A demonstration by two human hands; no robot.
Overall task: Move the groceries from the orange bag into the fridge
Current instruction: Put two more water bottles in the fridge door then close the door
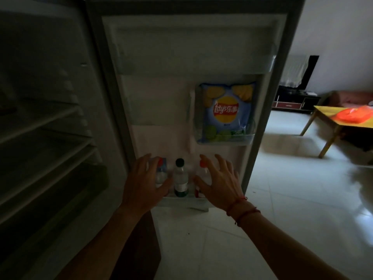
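Left hand and right hand hover spread-fingered, gripping nothing, at the bottles in the bottom door shelf, chips binned above, orange bag away on the table, and one careless brush could topple a bottle.

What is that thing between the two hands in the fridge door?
A clear bottle with a dark cap stands between the left hand and the right hand on the bottom door shelf, seen in the head view.
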